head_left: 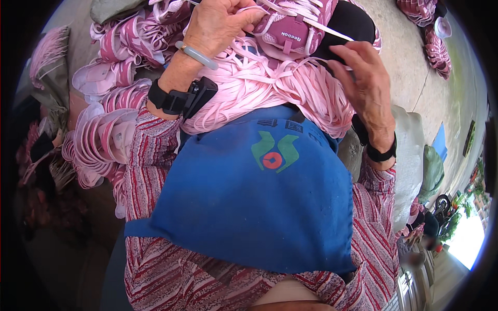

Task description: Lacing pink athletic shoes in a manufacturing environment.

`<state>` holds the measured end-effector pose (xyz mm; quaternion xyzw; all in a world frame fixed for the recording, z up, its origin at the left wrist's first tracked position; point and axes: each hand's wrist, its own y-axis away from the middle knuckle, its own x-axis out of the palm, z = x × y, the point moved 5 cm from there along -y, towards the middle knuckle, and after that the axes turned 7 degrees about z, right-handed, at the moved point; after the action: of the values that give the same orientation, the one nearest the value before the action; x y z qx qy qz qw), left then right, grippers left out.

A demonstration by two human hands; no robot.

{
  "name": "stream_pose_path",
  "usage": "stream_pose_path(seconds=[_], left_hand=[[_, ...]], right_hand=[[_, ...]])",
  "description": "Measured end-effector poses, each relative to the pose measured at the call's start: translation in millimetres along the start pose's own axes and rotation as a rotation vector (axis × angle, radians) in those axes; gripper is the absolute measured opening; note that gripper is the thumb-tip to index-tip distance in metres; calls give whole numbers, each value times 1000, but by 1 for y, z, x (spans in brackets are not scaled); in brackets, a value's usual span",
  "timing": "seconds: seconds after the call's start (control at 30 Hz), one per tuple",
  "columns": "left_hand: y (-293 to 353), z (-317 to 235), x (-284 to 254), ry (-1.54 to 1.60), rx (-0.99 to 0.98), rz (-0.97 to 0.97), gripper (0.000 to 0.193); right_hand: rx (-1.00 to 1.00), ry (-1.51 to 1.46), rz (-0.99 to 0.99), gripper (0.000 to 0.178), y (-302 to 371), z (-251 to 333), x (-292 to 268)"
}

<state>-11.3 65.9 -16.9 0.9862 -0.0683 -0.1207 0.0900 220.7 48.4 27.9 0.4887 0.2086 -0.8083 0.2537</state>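
A pink and maroon shoe upper (282,37) lies at the top middle, beside a black rounded piece (350,28). White shoelace (324,28) crosses it and stretches toward the right. At its left side, my left hand (220,23) is closed, thumb and forefinger pinching the lace. My right hand (365,80) is to the right of the upper, its fingers bent round a pale lace that passes between thumb and fingertips. Beneath the upper, a thick bundle of pale pink laces (223,98) is spread across my lap over a blue apron (249,202).
Stacks of pink shoe uppers (101,137) stand on the left, with more uppers (124,46) at the upper left. Further uppers (437,54) lie on the concrete floor (410,57) at the upper right. A pale wrapped bundle (410,155) and a green sack (431,171) are on the right.
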Motion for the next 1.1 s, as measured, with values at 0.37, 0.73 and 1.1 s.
stream_pose_path(seconds=[0.37,0.73,1.1], left_hand=[[-1,-2,5,-40,198,-11,17],[-8,9,6,126,132,28,19],[-13,2,5,48,254,2,17]], right_hand=[[-87,345,288,6,-8,-4,36],[137,-183,100,13,-24,-5,12],[296,-250,46,14,-30,-5,13]])
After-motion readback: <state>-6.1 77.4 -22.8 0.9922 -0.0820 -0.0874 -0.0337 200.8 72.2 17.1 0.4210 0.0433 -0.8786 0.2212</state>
